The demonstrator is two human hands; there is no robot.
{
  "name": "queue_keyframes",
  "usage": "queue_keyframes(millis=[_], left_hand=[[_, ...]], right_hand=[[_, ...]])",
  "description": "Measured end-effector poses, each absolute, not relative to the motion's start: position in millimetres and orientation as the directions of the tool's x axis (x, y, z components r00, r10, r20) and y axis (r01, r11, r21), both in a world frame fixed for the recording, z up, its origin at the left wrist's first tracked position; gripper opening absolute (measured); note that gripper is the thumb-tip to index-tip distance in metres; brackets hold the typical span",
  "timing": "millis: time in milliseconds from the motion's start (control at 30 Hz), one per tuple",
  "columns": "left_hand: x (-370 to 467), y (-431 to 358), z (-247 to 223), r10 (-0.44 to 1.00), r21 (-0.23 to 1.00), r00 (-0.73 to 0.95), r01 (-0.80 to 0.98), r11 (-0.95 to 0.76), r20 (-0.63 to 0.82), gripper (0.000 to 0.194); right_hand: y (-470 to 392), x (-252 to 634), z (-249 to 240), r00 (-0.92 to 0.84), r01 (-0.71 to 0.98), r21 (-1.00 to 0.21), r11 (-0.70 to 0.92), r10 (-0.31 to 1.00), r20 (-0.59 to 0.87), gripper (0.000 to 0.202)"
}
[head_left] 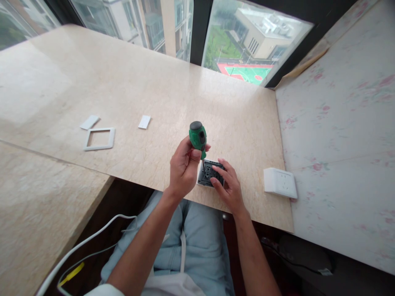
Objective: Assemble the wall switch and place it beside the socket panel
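My left hand (182, 170) is closed around a green and black screwdriver (197, 135). The tool stands almost upright, its shaft pointing down at a black wall-switch module (207, 174) with a white edge. Thumb and fingers of my right hand (228, 185) grip the module's right side, where it rests on the stone-patterned counter (173, 111) near the front edge. Whether the tip sits in a screw is too small to tell. Off to the left lie a white switch frame (112, 139), a white cover piece (90, 122) and another cover piece (144, 122).
A white socket box (280, 183) stands at the right against the floral wall (333, 135). Windows (259, 41) border the back of the counter. A white cable (89, 238) runs at the lower left, beside my legs (197, 234) below the counter edge.
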State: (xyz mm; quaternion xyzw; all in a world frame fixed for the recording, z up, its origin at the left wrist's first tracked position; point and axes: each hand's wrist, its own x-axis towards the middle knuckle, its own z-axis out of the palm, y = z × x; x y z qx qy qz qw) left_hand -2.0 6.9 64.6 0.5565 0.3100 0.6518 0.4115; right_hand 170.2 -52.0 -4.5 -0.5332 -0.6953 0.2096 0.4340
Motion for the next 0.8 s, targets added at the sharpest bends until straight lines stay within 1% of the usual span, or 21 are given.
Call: queue_keyframes(millis=[333,800], left_hand=[[-2.8,8.1,62.7,0.879,0.867,-0.043,-0.145,-0.476,0.475,0.025],[-5.1,10.9,59.5,0.874,0.859,-0.076,-0.162,-0.485,0.479,0.025]], right_hand=[[-52.2,170.0,-4.8,-0.050,0.553,-0.760,0.341,0.924,0.378,0.035],[-52.6,169.8,-4.1,-0.048,0.555,-0.763,0.331,0.929,0.368,0.034]])
